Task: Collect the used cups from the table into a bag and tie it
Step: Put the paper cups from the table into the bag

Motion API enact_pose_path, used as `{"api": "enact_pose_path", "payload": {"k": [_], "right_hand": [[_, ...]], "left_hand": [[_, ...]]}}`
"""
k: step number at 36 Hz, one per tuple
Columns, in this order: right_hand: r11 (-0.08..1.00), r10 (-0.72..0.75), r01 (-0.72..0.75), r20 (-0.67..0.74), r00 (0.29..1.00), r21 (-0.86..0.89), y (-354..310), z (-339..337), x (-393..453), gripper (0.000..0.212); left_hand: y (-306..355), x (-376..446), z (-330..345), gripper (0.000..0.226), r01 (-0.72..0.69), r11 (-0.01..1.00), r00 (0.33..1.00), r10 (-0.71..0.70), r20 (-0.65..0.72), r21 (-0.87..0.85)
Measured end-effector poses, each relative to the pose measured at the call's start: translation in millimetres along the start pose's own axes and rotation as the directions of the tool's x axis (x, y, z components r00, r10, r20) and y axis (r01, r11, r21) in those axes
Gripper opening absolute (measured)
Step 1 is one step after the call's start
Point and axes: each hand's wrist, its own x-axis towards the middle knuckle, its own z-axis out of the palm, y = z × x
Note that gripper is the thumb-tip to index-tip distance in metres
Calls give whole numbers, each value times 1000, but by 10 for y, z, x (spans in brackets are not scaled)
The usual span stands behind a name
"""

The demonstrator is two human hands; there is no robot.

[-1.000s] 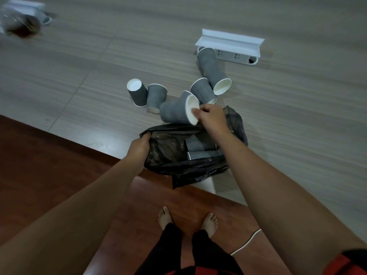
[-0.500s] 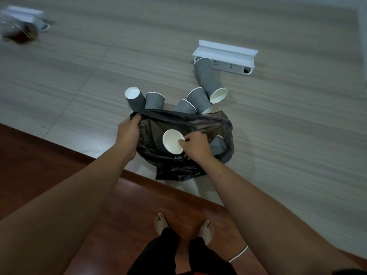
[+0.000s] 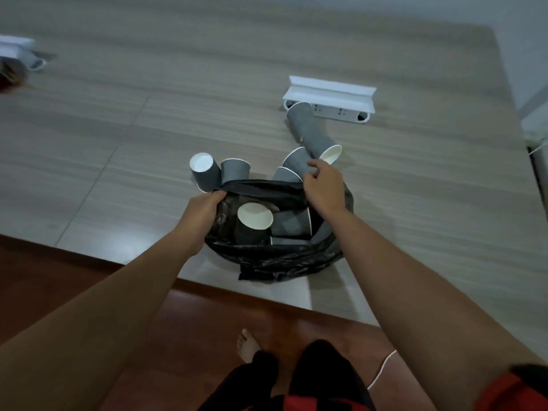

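While the black bag (image 3: pixel 278 256) sits at the near edge of the desk (image 3: pixel 415 218), its mouth gaping upward, the person stands over it with both arms stretched out. There is only the head view to go by, looking down past the arms to bare feet on the red-brown floor (image 3: pixel 74 292).

The left hand (image 3: pixel 204 207) grips the bag's rim on its left side, fingers curled round the plastic, seemingly to hold the mouth wide so cups can drop in without snagging. Inside lie at least three grey cups: one upright cup in the bag (image 3: pixel 254 222) shows its white interior, and others lie on their sides beside it.

The right hand (image 3: pixel 321 186) reaches over the far rim, fingers loosely bent and holding nothing I can see, its fingertips just at a tilted cup (image 3: pixel 296 161) beyond the bag. I judge that cup is the next pick. Another cup (image 3: pixel 284 175) pokes up touching the bag's far rim.

More cups remain on the desk: a cup on its side (image 3: pixel 204 170) and an upside-down cup (image 3: pixel 234 170) just beyond the bag's left rim, and a long nested stack (image 3: pixel 314 133) lying on its side, its base end against a white socket box (image 3: pixel 329 99) nearer the far edge. A blurred white object (image 3: pixel 17 51) lies toward the far left corner.

The collecting looks partway done; tying waits.
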Motion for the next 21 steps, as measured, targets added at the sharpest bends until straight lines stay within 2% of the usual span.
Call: {"api": "enact_pose_path", "payload": {"k": [3, 6, 7, 11, 15, 19, 21], "right_hand": [[993, 109, -101, 149, 983, -57, -41, 134, 181, 37], [983, 143, -103, 277, 950, -153, -77, 270, 281, 22], [977, 145, -90, 297, 944, -192, -79, 309, 322, 20], [960, 173, -88, 314, 933, -267, -22, 408, 445, 33], [985, 110, -54, 348, 931, -167, -37, 442, 515, 43], [1000, -24, 26, 202, 979, -6, -162, 330, 499, 47], [983, -65, 37, 152, 986, 180, -205, 209, 436, 40]], "left_hand": [[-39, -7, -70, 24, 4, 999, 1000, -5, 21, 34], [-46, 8, -106, 22, 8, 999, 999, -9, 30, 52], [-30, 25, -115, 21, 12, 998, 1000, -13, 24, 55], [-16, 100, -112, 21, 30, 999, 999, -30, -14, 43], [-19, 133, -80, 20, 53, 998, 998, -52, -30, 25], [50, 194, -49, 22, 73, 997, 996, -74, -56, -20], [74, 228, -35, 23, 94, 995, 992, -97, -81, -45]]}}
